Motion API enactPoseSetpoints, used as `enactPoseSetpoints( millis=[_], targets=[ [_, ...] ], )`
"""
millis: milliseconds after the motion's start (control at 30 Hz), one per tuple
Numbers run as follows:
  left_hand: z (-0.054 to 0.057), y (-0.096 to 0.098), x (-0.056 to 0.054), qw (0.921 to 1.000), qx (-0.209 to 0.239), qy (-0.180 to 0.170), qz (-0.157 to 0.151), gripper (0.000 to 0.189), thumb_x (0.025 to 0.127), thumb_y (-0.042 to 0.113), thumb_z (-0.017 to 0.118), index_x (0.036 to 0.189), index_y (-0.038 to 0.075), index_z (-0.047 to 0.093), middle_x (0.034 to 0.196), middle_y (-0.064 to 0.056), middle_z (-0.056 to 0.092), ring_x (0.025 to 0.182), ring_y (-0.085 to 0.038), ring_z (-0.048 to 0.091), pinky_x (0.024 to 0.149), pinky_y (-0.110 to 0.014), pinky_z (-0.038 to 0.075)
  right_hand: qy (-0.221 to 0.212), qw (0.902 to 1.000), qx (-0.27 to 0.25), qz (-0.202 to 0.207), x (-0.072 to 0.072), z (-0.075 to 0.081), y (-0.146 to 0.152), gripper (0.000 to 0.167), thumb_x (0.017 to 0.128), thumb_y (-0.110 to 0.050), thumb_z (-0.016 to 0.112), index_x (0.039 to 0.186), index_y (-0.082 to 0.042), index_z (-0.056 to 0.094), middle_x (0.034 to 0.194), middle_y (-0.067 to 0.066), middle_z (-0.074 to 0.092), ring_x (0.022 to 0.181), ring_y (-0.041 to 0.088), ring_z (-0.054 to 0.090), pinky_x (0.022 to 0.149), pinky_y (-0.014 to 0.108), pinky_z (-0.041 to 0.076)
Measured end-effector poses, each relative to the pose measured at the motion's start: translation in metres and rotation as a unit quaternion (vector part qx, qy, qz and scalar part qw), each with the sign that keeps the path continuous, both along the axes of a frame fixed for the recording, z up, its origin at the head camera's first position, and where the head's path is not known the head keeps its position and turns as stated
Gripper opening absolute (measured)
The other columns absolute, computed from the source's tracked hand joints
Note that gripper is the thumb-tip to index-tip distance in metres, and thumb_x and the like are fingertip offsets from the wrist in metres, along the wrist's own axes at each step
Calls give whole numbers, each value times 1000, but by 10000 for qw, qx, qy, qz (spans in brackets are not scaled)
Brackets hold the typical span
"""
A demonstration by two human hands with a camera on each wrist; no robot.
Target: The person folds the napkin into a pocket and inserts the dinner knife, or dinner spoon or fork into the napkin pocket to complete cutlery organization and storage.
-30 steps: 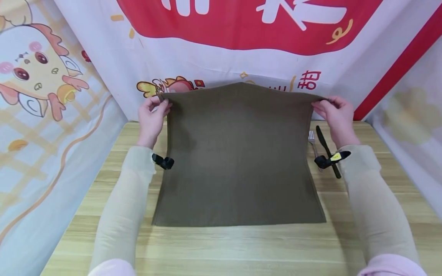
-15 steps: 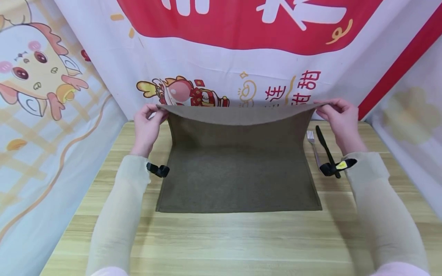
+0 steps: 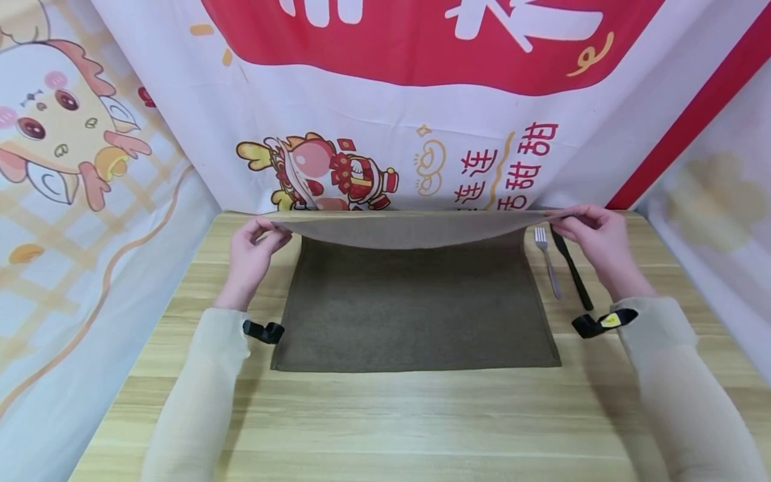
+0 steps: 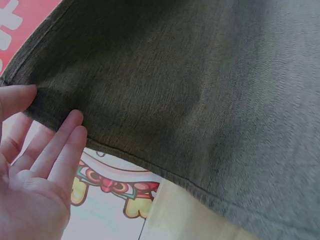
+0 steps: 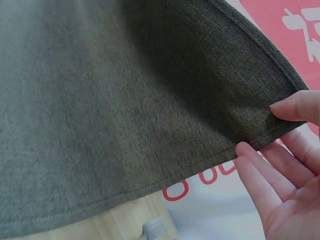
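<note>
A dark brown cloth mat (image 3: 415,308) lies with its near part flat on the table, while its far edge is raised and sags in the middle. My left hand (image 3: 249,258) pinches the far left corner between thumb and fingers; in the left wrist view the thumb of the left hand (image 4: 42,175) presses on the cloth (image 4: 165,90). At the far right corner, my right hand (image 3: 602,248) pinches the mat the same way. The right wrist view has the right hand (image 5: 285,175) gripping the corner of the cloth (image 5: 135,100), its other fingers spread below the hem.
To the right of the mat, a fork (image 3: 547,262) and a black knife (image 3: 572,268) lie side by side on the wooden table (image 3: 409,428). A printed cloth backdrop (image 3: 385,107) hangs along the table's far edge, and a patterned sheet (image 3: 120,254) borders the left side.
Both hands have come down and slightly apart, lowering the mat's far edge toward the table. The near edge first slid away from me, then stayed put. More of the backdrop shows.
</note>
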State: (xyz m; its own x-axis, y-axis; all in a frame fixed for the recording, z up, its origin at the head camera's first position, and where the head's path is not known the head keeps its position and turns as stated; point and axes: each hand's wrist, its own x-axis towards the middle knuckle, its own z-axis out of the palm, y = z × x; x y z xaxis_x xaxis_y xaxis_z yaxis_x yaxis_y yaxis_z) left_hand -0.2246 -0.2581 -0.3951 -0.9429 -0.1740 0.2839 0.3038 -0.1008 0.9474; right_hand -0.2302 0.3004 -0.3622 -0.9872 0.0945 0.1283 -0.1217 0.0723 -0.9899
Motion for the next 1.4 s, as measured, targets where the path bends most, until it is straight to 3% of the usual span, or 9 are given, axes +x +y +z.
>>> enactPoseSetpoints(
  millis=[133,300,367,567,667,900,1200,1300,1400],
  targets=[
    [-5,-7,13,9990,-355,122,-255,8,95,-9,65,97,-3,71,102,-6,74,93,-15,71,86,-29,57,-30,9991,349,244,11,-5,9,23,96,-8,72,116,2,73,99,-6,76,91,5,71,80,18,55],
    [-10,-17,29,9917,-1173,142,-510,11,93,-8,68,104,-9,72,109,-5,75,103,-14,69,87,-23,54,-73,9918,1044,730,25,-13,21,26,98,-6,69,120,8,69,103,-5,76,92,7,71,80,21,56],
    [-12,-22,36,9876,-1436,89,-626,11,93,-8,69,103,-10,71,110,-5,74,103,-15,68,87,-22,54,-56,9864,1355,925,30,-16,25,28,98,-4,69,121,10,67,106,-3,76,93,9,71,80,22,56],
    [-21,-35,56,9739,-1943,-138,-1166,10,91,-12,67,99,-8,70,109,-4,74,102,-15,69,85,-23,55,-238,9632,2377,1233,48,-24,37,24,97,-7,71,119,3,72,106,-3,76,95,7,69,79,18,53],
    [-25,-39,65,9651,-2226,-275,-1355,11,90,-14,66,96,-6,69,108,-7,74,100,-15,69,84,-23,55,-304,9532,2616,1485,57,-27,42,23,97,-8,71,118,1,73,106,-1,76,92,6,68,76,20,54],
    [-31,-42,84,9480,-2584,-613,-1752,11,90,-11,66,91,-1,67,106,-12,73,100,-15,69,82,-23,55,-159,9457,2478,2096,72,-36,47,17,94,4,70,110,1,75,106,7,75,92,10,69,76,25,57],
    [-35,-48,98,9445,-2589,-623,-1922,15,91,-13,63,89,1,63,106,-14,74,103,-17,70,83,-24,55,-82,9472,2039,2475,86,-45,46,16,91,11,68,105,3,74,105,9,75,93,13,70,75,27,59],
    [-40,-48,100,9348,-2746,-948,-2044,13,91,-10,66,90,2,63,109,-13,74,104,-17,69,84,-24,55,-303,9433,2030,2610,88,-54,44,14,91,8,70,104,3,73,105,12,74,91,14,70,74,27,58],
    [-46,-46,101,9185,-2953,-1249,-2314,12,92,-9,65,95,3,66,112,-11,73,107,-19,67,88,-25,54,-632,9328,2205,2781,90,-65,42,12,92,3,71,104,2,73,105,13,73,83,15,68,69,29,57]
  ],
)
